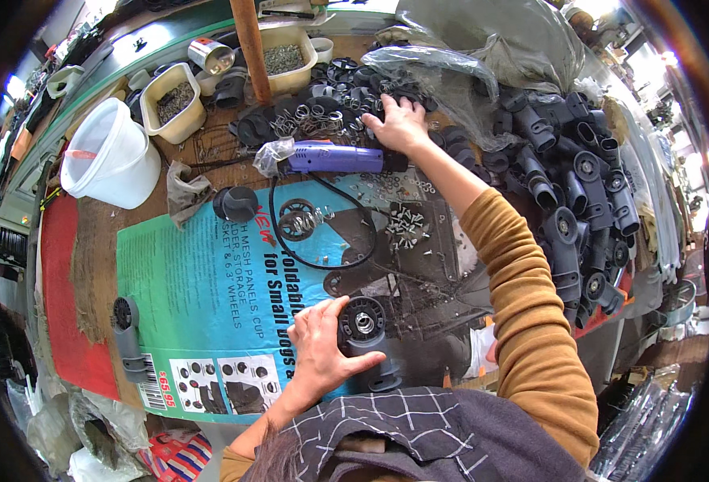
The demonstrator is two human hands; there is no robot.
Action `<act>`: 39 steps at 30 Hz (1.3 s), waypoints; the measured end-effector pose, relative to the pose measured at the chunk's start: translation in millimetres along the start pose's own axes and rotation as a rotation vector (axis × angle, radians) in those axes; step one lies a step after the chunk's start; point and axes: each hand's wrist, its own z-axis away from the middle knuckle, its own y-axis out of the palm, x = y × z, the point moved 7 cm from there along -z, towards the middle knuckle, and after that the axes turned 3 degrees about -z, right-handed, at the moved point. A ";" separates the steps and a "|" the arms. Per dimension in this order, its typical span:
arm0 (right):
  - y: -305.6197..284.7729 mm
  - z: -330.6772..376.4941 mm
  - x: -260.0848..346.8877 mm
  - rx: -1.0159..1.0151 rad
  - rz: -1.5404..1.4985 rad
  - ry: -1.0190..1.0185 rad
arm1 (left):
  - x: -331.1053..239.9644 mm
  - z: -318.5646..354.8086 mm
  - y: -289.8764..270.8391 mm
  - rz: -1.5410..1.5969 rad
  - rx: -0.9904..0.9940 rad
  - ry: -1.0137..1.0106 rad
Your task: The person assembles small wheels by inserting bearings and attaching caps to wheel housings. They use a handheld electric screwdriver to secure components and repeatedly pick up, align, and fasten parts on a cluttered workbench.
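Observation:
My left hand [318, 353] is at a dark grey plastic tube fitting [382, 371] with a round, ribbed head. Its index finger meets the head's left rim and its thumb lies across the neck, so the fitting sits between them. A metal coil spring [363, 323] shows in the middle of the head. My right arm stretches far forward, and my right hand [401, 124] lies with fingers apart on a heap of black round caps [342, 74] at the back. Its fingertips are partly lost among the caps. Loose coil springs [314, 120] lie just left of it.
A purple power tool [334, 157] with a looping black cord lies mid-table, by scattered small screws [408, 226]. More grey fittings [563, 225] are heaped at right. At left stand a white bucket [113, 161] and a tub [173, 104]; a brown post [250, 48] rises behind.

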 end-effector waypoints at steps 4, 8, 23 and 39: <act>-4.7 29.4 38.0 0.017 -0.230 -0.318 | 0.7 -0.6 1.2 -0.015 0.024 -0.017; -33.6 41.2 36.1 -0.178 -0.386 -0.489 | 2.7 -1.4 1.8 0.003 0.047 -0.035; -42.7 -145.1 -226.0 -0.131 -0.297 0.110 | 3.2 -2.4 4.1 -0.065 0.053 0.031; -62.0 -244.5 -300.2 -0.189 0.319 -0.085 | 4.9 -4.6 4.0 -0.125 0.041 0.046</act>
